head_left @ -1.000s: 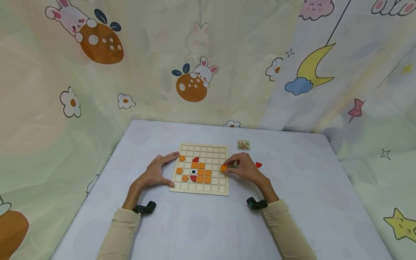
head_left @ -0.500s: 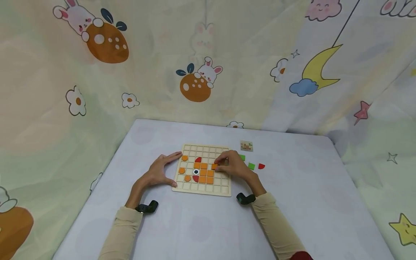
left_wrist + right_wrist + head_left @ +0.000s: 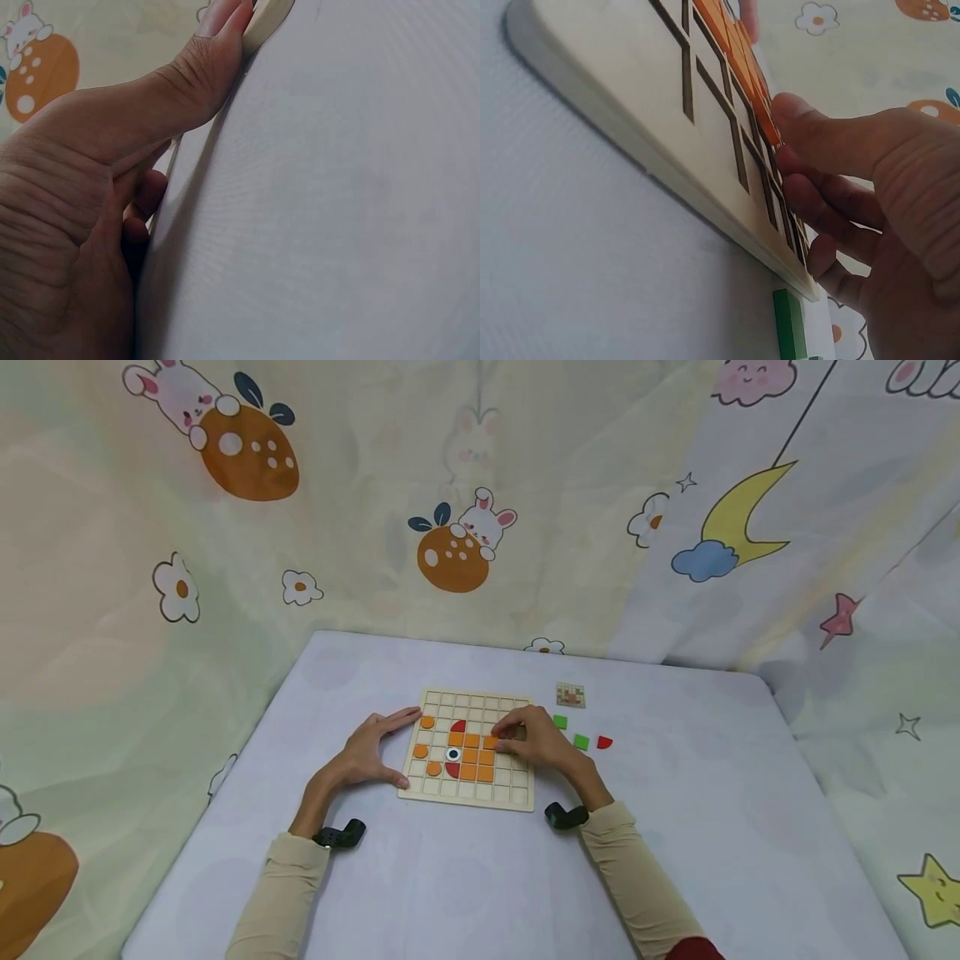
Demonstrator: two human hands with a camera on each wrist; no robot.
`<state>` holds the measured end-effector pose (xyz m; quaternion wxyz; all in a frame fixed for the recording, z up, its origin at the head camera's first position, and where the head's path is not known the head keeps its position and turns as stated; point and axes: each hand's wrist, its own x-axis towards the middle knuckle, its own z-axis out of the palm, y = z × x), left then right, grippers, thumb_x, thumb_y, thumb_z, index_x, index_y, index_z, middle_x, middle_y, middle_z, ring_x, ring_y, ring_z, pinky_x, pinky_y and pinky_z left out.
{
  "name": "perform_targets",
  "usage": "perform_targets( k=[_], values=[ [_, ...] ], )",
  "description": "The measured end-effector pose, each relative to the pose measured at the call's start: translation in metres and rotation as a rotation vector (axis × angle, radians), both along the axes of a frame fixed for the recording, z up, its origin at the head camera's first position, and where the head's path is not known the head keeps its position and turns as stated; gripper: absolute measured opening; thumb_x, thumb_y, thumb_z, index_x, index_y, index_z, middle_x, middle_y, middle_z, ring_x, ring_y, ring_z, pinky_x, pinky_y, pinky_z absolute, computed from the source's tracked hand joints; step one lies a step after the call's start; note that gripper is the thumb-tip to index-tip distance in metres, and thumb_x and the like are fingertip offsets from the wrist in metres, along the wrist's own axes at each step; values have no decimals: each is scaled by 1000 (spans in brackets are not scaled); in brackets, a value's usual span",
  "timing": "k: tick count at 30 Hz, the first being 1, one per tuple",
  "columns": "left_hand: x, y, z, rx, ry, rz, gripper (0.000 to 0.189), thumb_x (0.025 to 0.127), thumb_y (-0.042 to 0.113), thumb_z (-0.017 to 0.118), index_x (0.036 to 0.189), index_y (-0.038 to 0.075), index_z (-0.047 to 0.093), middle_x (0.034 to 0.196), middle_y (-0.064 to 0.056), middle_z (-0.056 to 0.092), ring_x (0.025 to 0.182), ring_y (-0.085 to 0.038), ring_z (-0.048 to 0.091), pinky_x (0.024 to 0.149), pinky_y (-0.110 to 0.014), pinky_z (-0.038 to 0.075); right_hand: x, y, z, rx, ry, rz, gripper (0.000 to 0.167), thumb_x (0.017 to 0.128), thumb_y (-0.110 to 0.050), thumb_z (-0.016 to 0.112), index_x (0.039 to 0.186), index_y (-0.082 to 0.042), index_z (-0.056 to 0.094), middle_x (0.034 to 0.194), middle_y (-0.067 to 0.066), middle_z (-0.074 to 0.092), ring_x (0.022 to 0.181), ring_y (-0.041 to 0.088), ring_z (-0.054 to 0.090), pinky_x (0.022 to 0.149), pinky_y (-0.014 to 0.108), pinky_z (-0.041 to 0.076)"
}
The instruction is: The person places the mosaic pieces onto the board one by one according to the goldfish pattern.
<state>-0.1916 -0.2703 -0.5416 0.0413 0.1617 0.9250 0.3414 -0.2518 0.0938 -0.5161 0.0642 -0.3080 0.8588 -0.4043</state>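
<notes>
A wooden grid board (image 3: 507, 795) lies on the table. My left hand (image 3: 365, 753) spans its left side, thumb and fingers spread, fingertips at the edge; in the left wrist view the thumb (image 3: 202, 71) rests against the rim. My right hand (image 3: 546, 743) reaches over the board's right side and pinches an orange square tile (image 3: 489, 742) at the grid, beside a block of orange squares (image 3: 468, 757). Left of these sit a black-and-white eye tile (image 3: 453, 754), two red quarter-round tiles (image 3: 452, 770) and several orange round tiles (image 3: 421, 751). My right fingers partly cover the pinched tile.
Right of the board lie two green square tiles (image 3: 581, 742) and a red quarter-round tile (image 3: 604, 742). A small patterned card (image 3: 571, 695) lies behind them. A printed cloth backdrop (image 3: 360, 527) stands beyond the white-covered table (image 3: 465, 893).
My right hand has moved left over the board with the orange square tile, which now sits beside the other orange squares. The green tiles have come into view. My left hand stays at the board's edge.
</notes>
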Motion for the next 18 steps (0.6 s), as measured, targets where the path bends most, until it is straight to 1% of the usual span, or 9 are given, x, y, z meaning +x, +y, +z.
perform_targets(
  k=[3,9,13,16,18],
  values=[
    [0,0,0,1,-7,3,128,58,56,105,168,28,45,178,3,40,121,-21,45,101,-44,40,1,-1,1,5,-12,-5,16,92,-11,89,107,-11,85,105,3,83,95,16,67,89,32,53],
    [-1,-2,0,-6,2,-9,130,57,56,105,168,25,45,178,1,40,115,-19,45,98,-42,39,0,-4,-1,35,-8,1,12,92,-11,88,104,-12,86,102,1,82,90,13,64,82,28,53],
    [-1,-2,1,7,5,-13,130,56,55,106,168,26,46,178,2,40,113,-19,44,97,-42,38,-1,-10,2,77,4,-1,12,92,-11,89,104,-12,86,102,0,82,92,13,66,87,31,55],
    [-2,-2,1,14,7,-20,130,56,54,106,168,27,46,178,3,40,112,-19,44,96,-41,38,0,-12,5,108,13,-6,13,92,-12,88,106,-12,86,103,0,82,95,15,67,91,35,54],
    [-2,-2,0,13,7,-25,129,57,54,106,168,27,46,178,2,39,112,-19,44,96,-41,38,1,-10,7,117,14,-14,15,93,-13,88,108,-12,86,105,-1,82,98,15,67,93,36,53]
  ],
)
